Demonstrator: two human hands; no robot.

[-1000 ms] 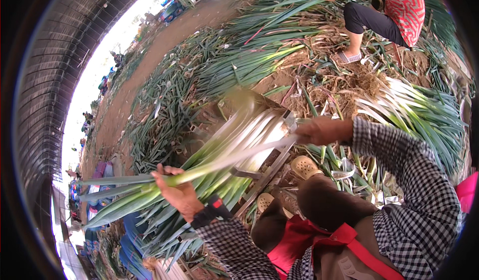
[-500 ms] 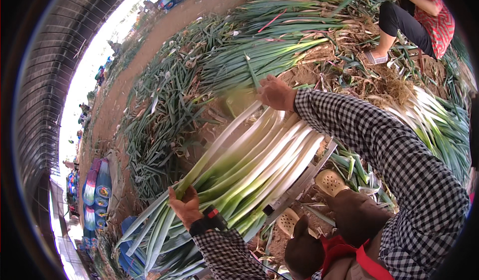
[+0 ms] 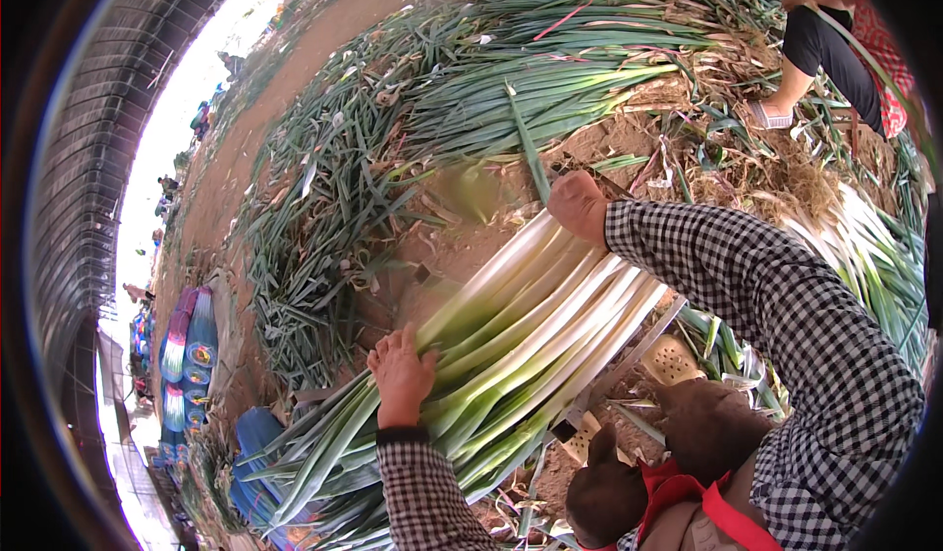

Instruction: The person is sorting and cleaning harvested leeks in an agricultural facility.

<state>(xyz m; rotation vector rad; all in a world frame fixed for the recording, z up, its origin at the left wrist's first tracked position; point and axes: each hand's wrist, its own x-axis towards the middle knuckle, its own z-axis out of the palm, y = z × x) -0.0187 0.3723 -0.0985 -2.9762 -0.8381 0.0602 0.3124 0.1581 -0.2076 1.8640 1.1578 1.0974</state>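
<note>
In the head view, I record the bundle of long green onions (image 3: 535, 325) lying slantwise across the near middle, white ends far right, leaves near left. The left hand (image 3: 401, 372) rests on the green part at the bundle's far edge, its fingers fairly wide and extended; I judge the placement serves to keep the leaves together. The right hand (image 3: 578, 205) is at the white ends, fingers curled narrow; whether they enclose a stem or merely press, I cannot tell. Its position suggests aligning or steadying those ends. A metal frame (image 3: 634, 352) shows along the bundle's near right side, presumably supporting it above the soil. Farther off, more onions (image 3: 550, 99) lie in rows, with leaves apparently laid one way for easy handling; loose leaves (image 3: 314, 227) are heaped to the left.
</note>
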